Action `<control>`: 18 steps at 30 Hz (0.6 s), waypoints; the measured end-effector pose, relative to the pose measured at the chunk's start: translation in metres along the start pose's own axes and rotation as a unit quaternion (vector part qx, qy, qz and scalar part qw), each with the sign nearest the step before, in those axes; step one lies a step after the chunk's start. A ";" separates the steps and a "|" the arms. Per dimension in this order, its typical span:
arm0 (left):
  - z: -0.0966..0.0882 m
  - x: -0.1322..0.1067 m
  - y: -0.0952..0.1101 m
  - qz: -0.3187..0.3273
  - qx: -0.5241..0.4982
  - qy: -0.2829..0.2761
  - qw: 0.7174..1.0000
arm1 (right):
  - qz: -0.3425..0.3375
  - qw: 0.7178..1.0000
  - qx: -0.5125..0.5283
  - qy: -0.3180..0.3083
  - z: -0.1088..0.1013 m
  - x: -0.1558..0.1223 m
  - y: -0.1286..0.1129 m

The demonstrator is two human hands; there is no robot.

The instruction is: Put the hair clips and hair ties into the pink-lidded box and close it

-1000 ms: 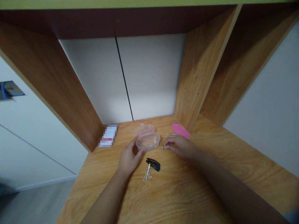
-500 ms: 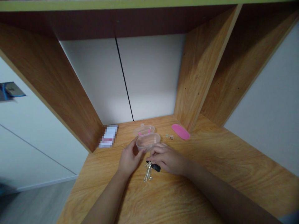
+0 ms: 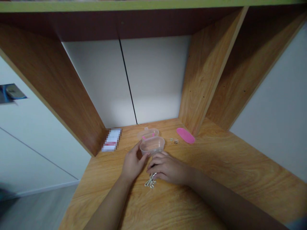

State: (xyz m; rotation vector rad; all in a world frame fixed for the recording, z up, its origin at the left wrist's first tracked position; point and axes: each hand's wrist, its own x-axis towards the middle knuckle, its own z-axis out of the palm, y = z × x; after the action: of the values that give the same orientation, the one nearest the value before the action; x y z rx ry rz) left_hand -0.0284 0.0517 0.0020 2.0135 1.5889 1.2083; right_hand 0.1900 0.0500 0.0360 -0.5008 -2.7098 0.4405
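Left hand (image 3: 132,162) cupped against the 9 o'clock wall of the clear plastic tub (image 3: 152,146), fingers touching it, open rather than clenched; can't confirm a firm grip. Tub is open and upright, with nothing visible inside, though the plastic and dim light limit the view. Its lid (image 3: 148,134) lies off at 12 o'clock, just behind it, with a pink catch showing. Right hand (image 3: 169,169) is curled down over the table (image 3: 216,153) at the tub's 5 o'clock; can't tell if it's grasping anything. A bunch of metal clips (image 3: 150,181) sticks out from under its fingers at 7 o'clock. Still out: small metal bits (image 3: 176,141) at 3 o'clock, pink oval case (image 3: 185,135) beyond them, and a blurred packet (image 3: 111,140) at 9 o'clock.
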 end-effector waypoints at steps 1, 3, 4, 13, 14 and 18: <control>0.000 0.000 0.000 0.001 0.000 0.001 1.000 | 0.000 1.000 0.004 -0.002 -0.001 -0.001 0.001; -0.001 0.001 0.001 0.001 -0.003 0.002 1.000 | 0.001 1.000 0.011 -0.008 -0.004 -0.002 0.002; -0.001 0.001 0.001 0.001 -0.006 0.000 1.000 | 0.002 1.000 0.015 -0.011 -0.004 -0.003 0.003; 0.001 0.000 0.000 -0.005 -0.005 0.000 1.000 | -0.003 1.000 0.026 0.008 -0.001 -0.005 0.005; 0.001 0.000 0.000 -0.004 -0.007 0.000 1.000 | -0.005 1.000 0.026 0.014 -0.001 -0.005 0.004; 0.001 0.000 -0.001 0.003 -0.022 0.002 1.000 | -0.005 0.999 0.026 0.041 -0.003 -0.005 0.003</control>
State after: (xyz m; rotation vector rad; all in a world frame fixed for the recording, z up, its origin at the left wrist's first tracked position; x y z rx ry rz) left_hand -0.0282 0.0524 0.0013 1.9909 1.5465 1.2401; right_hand 0.1967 0.0509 0.0360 -0.4788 -2.6144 0.4762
